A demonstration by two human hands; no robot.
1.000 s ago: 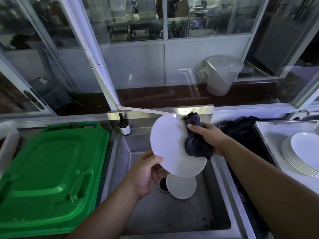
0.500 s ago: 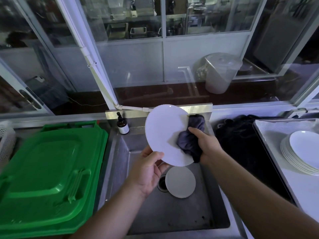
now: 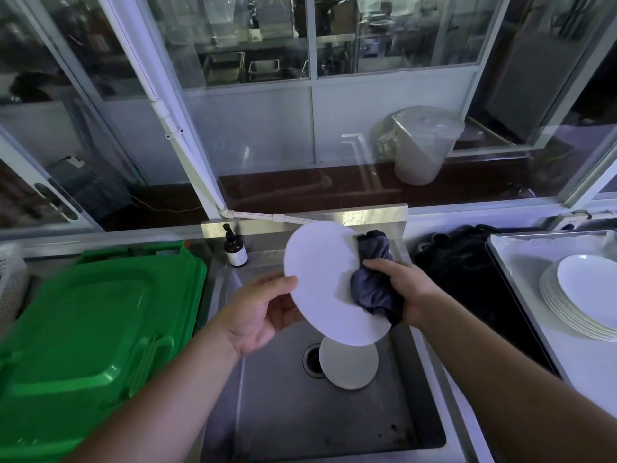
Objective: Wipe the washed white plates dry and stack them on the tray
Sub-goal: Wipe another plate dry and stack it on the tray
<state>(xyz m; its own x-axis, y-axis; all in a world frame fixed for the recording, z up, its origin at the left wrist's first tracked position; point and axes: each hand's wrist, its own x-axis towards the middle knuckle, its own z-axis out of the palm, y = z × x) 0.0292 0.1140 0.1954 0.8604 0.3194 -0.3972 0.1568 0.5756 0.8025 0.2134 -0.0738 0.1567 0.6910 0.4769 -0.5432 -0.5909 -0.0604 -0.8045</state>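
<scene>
My left hand (image 3: 257, 315) grips round white plate (image 3: 324, 279) over steel sink (image 3: 334, 419); right hand (image 3: 405, 292) clutches crumpled grey cloth (image 3: 372, 285) on its right edge.

The right hand (image 3: 405, 294) slid the cloth (image 3: 374, 282) across the plate (image 3: 320, 272).

A steel sink (image 3: 283, 422) is sitting at centre, a white plate (image 3: 349, 364) lying in it beside the drain (image 3: 312, 359). At nine o'clock a green lid (image 3: 93, 329) is lying; at three, a tray (image 3: 521, 259) is carrying stacked plates (image 3: 581, 295).
</scene>
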